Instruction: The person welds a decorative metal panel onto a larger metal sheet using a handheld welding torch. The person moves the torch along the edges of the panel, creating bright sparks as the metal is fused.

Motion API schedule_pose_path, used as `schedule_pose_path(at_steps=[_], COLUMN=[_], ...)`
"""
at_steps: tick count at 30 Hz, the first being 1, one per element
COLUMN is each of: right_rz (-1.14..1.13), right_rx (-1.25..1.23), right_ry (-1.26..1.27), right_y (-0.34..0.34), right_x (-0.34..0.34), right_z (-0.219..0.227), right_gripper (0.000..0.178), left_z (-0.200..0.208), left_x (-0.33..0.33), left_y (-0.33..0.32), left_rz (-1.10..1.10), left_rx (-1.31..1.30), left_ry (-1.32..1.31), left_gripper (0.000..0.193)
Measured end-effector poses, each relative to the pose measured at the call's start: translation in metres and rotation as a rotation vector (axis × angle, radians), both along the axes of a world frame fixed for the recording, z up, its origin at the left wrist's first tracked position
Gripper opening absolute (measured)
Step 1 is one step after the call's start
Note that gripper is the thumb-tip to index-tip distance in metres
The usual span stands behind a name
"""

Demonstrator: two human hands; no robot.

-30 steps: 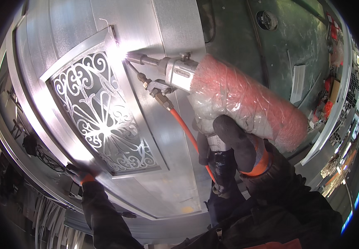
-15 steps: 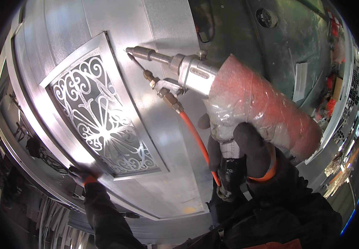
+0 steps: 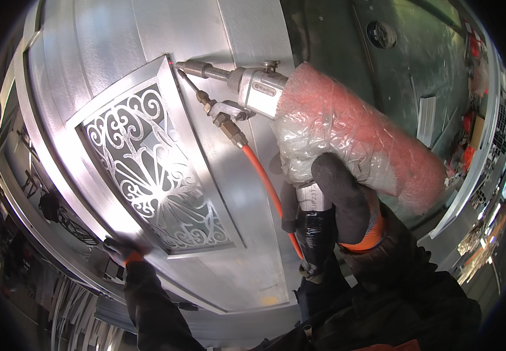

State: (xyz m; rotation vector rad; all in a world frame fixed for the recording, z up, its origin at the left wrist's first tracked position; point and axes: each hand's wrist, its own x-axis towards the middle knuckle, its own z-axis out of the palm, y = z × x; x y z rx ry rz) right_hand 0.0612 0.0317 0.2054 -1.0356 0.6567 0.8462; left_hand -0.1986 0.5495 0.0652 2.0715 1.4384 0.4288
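Note:
My right hand (image 3: pixel 346 199), in a dark glove with an orange cuff, is closed around the grip of a handheld laser welding gun (image 3: pixel 262 93). Clear and red plastic wraps the gun's body. Its metal nozzle points left, and a thin wire guide under it joins an orange hose (image 3: pixel 267 190). A small red light spot shows at the upper right corner of a raised metal frame (image 3: pixel 199 155), just off the nozzle tip. That frame surrounds a scrollwork grille (image 3: pixel 153 175) in a silvery metal door panel (image 3: pixel 253 251). My gloved left hand (image 3: pixel 123 248) lies on the panel's near-left edge, fingers stretched out, slightly blurred.
A dark green surface (image 3: pixel 346 70) extends beyond the panel on the right, with a round opening (image 3: pixel 381 35) and a pale metal strip (image 3: pixel 425 121) on it. Metal offcuts (image 3: pixel 481 234) lie at far right. Long metal strips (image 3: pixel 80 310) fill the lower left.
The gun's nozzle has moved left across the panel to the frame's upper right corner, where a red spot now shows. My left hand stays at the panel edge. The whole view has shifted slightly.

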Motion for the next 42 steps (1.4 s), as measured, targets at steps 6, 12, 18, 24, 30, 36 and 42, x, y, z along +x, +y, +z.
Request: schedule_pose_path(at_steps=[6, 12, 18, 24, 30, 36, 42], right_rz=[0.131, 0.107, 0.211, 0.26, 0.359, 0.353, 0.342], right_rx=[-0.072, 0.077, 0.012, -0.054, -0.14, -0.127, -0.022], right_ry=[-0.136, -0.2, -0.112, -0.156, -0.091, -0.11, -0.124], right_y=[0.0, -0.004, -0.004, -0.001, 0.01, 0.007, -0.006], right_x=[0.006, 0.003, 0.012, 0.017, 0.025, 0.023, 0.011], right_z=[-0.004, -0.022, -0.011, -0.007, 0.007, 0.003, -0.016], right_gripper=[0.057, 0.059, 0.06, 0.056, 0.059, 0.066, 0.065], left_z=[-0.005, -0.002, -0.003, 0.001, -0.007, -0.009, -0.009], left_x=[-0.006, -0.01, -0.005, -0.003, -0.016, -0.02, -0.02], left_y=[0.002, 0.005, -0.002, -0.003, 0.013, 0.018, 0.019], left_rz=[-0.037, -0.06, -0.05, 0.007, -0.01, 0.019, 0.019], left_rx=[0.11, 0.156, 0.119, 0.122, 0.066, 0.019, 0.034], left_ry=[0.067, 0.166, 0.103, 0.137, 0.142, 0.144, 0.121], left_gripper=[0.053, 0.053, 0.051, 0.052, 0.055, 0.057, 0.052])
